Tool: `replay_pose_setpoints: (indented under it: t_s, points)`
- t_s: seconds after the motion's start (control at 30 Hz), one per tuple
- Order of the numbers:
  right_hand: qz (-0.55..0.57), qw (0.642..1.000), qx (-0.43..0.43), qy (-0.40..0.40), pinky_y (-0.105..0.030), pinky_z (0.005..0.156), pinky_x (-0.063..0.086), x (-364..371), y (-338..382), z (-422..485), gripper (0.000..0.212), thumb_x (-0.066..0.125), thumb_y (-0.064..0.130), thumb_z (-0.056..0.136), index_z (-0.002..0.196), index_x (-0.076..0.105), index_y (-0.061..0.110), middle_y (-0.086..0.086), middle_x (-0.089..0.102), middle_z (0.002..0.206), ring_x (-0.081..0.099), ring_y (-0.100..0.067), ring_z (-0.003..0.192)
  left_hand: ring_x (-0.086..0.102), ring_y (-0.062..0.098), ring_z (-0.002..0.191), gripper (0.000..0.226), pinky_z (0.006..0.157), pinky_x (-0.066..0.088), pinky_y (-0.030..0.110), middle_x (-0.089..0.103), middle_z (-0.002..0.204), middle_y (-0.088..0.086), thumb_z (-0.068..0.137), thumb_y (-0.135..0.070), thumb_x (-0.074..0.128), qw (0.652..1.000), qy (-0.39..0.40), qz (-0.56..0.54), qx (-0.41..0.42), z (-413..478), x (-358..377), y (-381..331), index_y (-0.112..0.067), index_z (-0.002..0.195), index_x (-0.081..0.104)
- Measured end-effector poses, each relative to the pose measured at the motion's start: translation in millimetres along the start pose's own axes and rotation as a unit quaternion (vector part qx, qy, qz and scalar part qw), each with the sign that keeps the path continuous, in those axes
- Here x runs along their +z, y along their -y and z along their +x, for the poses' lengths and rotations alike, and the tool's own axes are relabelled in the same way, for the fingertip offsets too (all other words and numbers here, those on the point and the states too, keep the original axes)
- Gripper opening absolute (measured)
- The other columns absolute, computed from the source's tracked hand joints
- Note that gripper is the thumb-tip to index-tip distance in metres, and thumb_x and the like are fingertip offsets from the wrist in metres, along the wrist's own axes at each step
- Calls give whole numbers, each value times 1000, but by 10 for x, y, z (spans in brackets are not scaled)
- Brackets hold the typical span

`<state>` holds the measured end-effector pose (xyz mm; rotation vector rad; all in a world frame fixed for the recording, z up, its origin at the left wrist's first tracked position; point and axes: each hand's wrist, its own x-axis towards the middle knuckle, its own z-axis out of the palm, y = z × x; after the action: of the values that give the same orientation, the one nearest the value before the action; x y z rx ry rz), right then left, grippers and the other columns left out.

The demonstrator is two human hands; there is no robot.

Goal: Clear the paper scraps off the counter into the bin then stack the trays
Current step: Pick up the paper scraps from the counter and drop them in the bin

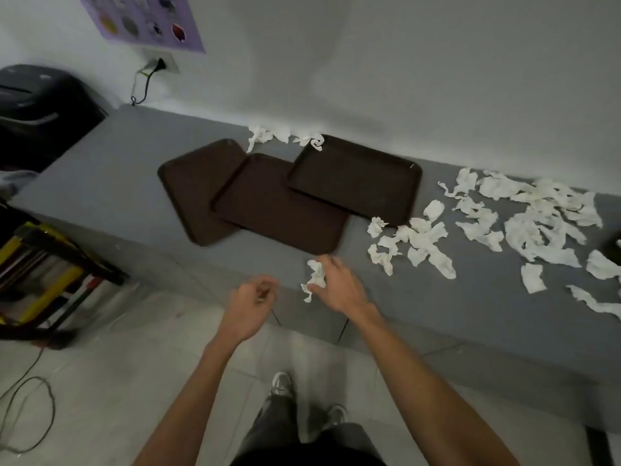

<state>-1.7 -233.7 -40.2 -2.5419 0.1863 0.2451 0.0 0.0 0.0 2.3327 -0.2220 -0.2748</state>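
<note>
One camera sits on the person's head. It looks forward and down at the counter (pixel 100 183), quite close. The wall (pixel 369 62) fills the top of the frame, the floor (pixel 100 381) the lower left. The left edge looks blurry, perhaps from the wide lens.

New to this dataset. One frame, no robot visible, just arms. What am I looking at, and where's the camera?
There is no robot: a person works with bare hands. The picture comes from a wide-angle camera worn on the person's head, looking forward and down. The right hand pinches a paper scrap over the near edge of the grey counter. The left hand is loosely curled and seems empty, though blurred. On the counter lie three brown trays, overlapping, not stacked. More paper scraps are scattered to their right, a few behind them by the wall. A black bin-like unit stands at far left.
</note>
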Motion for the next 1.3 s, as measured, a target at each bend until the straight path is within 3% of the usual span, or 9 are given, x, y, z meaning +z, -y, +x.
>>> replay_pose_setpoints:
  t_s: [0.1,0.2,0.37,0.5,0.73,0.87,1.03,1.2,1.3]
  points:
    - [-14,998,21,54,-45,107,50,147,24,163,75,81,45,85,152,46,35,1,46,151,52,-29,133,69,-6,95,15,88,54,16,76,102,-18,96,-21,68,1000,25,-9,-5,123,-47,93,-28,108,74]
    - [-14,998,28,57,-37,108,48,288,33,234,63,76,26,91,150,54,29,-1,51,146,58,-28,127,70,-6,96,14,91,57,24,76,101,-19,96,-21,70,998,51,-24,-30,215,-132,128,-31,105,74]
    - [7,997,71,6,-34,86,53,338,73,235,18,71,19,95,112,75,16,-11,72,112,72,-33,102,74,2,90,15,93,58,38,78,93,-16,90,-27,64,993,79,-66,-56,457,-263,277,-33,101,73]
    - [157,984,87,-15,-26,75,50,78,409,109,24,78,21,89,108,66,29,4,76,90,71,-17,84,76,11,91,17,92,59,46,80,94,-5,101,-21,57,981,88,-160,-59,636,-384,184,-22,108,73]
    - [269,962,-12,38,-26,84,56,-471,1317,86,21,84,24,85,99,69,30,13,79,98,73,-1,85,73,32,102,52,89,54,41,76,108,20,109,-45,39,865,164,-427,-206,941,-613,-299,-8,113,74]
    - [205,974,-8,-97,-12,78,50,-541,1572,315,19,79,16,90,94,69,32,16,72,93,68,1,87,69,27,110,53,95,52,40,74,118,16,109,-47,38,819,183,-495,-226,1103,-688,-507,-6,119,71]
    - [181,959,-29,-216,-7,79,49,-584,1643,706,21,74,4,92,102,74,22,13,50,105,62,3,90,73,23,109,49,93,54,36,77,113,14,111,-40,37,846,140,-479,-188,1448,-705,-687,-7,120,72]
    - [210,973,-24,-91,1,79,44,-765,1467,1227,35,70,8,95,124,64,28,26,69,101,64,12,86,75,17,86,47,76,57,32,78,93,7,112,-38,36,918,72,-355,-160,1998,-628,-674,-10,106,73]
    - [229,970,-9,-77,-15,87,57,-950,1220,1714,25,73,13,94,112,67,30,21,77,94,72,6,84,57,12,60,38,55,43,28,62,72,0,111,-31,39,940,30,-293,-172,2320,-562,-513,-9,95,65]
